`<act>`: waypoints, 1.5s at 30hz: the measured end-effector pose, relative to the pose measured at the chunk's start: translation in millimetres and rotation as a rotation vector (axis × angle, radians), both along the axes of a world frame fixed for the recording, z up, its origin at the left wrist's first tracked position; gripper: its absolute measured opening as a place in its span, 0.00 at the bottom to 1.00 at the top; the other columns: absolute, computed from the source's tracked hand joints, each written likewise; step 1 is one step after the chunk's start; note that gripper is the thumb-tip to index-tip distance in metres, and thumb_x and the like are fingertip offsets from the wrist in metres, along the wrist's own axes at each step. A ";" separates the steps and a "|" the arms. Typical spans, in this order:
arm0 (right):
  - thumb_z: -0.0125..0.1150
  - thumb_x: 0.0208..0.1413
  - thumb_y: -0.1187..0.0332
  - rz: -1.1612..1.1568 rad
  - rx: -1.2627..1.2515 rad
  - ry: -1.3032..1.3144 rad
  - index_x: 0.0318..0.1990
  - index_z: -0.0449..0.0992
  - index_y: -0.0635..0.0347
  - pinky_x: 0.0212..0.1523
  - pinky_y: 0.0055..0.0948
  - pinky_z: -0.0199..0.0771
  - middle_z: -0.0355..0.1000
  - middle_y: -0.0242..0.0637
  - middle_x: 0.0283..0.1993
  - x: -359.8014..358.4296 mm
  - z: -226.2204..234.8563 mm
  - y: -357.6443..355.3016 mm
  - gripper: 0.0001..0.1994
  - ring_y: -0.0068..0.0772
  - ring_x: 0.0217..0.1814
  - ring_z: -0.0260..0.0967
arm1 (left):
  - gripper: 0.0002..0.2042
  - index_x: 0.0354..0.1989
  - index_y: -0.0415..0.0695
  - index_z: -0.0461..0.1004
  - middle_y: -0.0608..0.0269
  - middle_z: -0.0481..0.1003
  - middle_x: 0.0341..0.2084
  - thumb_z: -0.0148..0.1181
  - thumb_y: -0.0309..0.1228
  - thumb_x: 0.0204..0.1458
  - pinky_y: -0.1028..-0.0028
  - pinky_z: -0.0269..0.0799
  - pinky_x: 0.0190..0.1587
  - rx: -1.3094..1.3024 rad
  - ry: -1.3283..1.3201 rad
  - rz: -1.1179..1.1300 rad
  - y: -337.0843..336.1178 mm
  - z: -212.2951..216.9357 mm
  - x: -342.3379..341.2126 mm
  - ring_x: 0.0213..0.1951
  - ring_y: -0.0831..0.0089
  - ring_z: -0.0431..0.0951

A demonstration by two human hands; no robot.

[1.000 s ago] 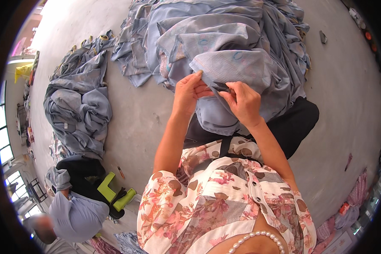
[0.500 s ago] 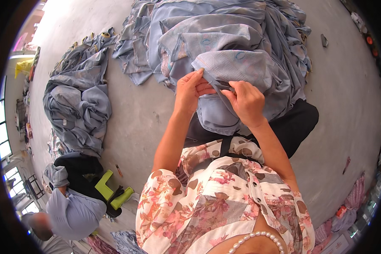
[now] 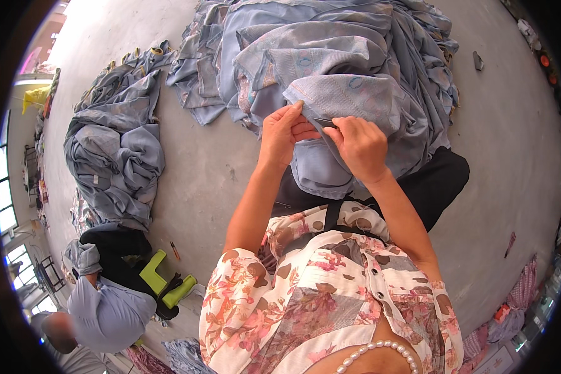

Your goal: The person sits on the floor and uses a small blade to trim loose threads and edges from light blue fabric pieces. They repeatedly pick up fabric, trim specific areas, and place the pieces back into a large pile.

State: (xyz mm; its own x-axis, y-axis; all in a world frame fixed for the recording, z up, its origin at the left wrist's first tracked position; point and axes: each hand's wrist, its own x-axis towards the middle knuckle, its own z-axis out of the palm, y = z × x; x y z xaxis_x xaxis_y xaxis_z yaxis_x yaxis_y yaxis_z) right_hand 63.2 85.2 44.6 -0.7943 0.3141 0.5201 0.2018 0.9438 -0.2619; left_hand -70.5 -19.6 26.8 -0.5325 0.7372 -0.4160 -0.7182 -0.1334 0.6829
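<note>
A blue-grey patterned cloth [image 3: 349,103] spills over my lap from a big heap in front. My left hand [image 3: 280,136] is closed on its edge, pinching it between thumb and fingers. Close to the right of that, my right hand [image 3: 360,146] is closed around small dark thread snips [image 3: 321,119]. Only their thin blades show, lying at the cloth's edge by my left fingertips. The handle is hidden inside my right fist.
A second heap of blue-grey cloth [image 3: 115,149] lies on the grey floor [image 3: 199,181] at left. Near it sits another person [image 3: 109,311], beside a lime-green seat [image 3: 162,280]. An orange-and-black tool [image 3: 175,250] lies nearby. Pink checked cloth [image 3: 523,283] is at the right rim.
My right hand has shifted slightly up and left, bringing the snips' blades closer to my left fingers. My left hand keeps its pinch on the cloth edge, moving only slightly.
</note>
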 end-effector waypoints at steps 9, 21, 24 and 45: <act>0.64 0.39 0.74 0.170 -0.363 0.058 0.34 0.74 0.55 0.30 0.34 0.70 0.72 0.36 0.27 -25.7 12.2 3.3 0.11 0.38 0.30 0.72 | 0.10 0.34 0.37 0.73 0.54 0.78 0.27 0.53 0.33 0.57 0.70 0.79 0.29 -0.028 -0.002 -0.004 -1.9 -8.5 -4.1 0.27 0.68 0.80; 0.63 0.35 0.79 -0.063 -0.510 -0.032 0.33 0.72 0.56 0.25 0.31 0.70 0.72 0.34 0.24 31.3 -34.0 -16.7 0.14 0.34 0.23 0.72 | 0.13 0.43 0.38 0.71 0.60 0.78 0.31 0.48 0.35 0.58 0.69 0.79 0.35 -0.009 -0.005 0.001 6.6 -35.6 -32.7 0.31 0.70 0.80; 0.62 0.36 0.81 -0.041 -0.486 0.041 0.34 0.71 0.56 0.24 0.31 0.70 0.71 0.34 0.23 28.9 -50.1 -13.0 0.14 0.34 0.23 0.72 | 0.16 0.43 0.37 0.71 0.60 0.77 0.31 0.50 0.40 0.58 0.71 0.78 0.34 -0.151 0.112 -0.128 7.2 -17.4 -12.1 0.33 0.71 0.80; 0.65 0.41 0.80 0.300 -1.262 -0.044 0.29 0.74 0.60 0.20 0.17 0.57 0.69 0.25 0.21 50.9 22.5 -9.4 0.08 0.13 0.18 0.58 | 0.11 0.35 0.39 0.73 0.57 0.78 0.28 0.54 0.36 0.57 0.71 0.78 0.29 -0.038 0.045 -0.098 5.0 -18.3 3.8 0.27 0.68 0.80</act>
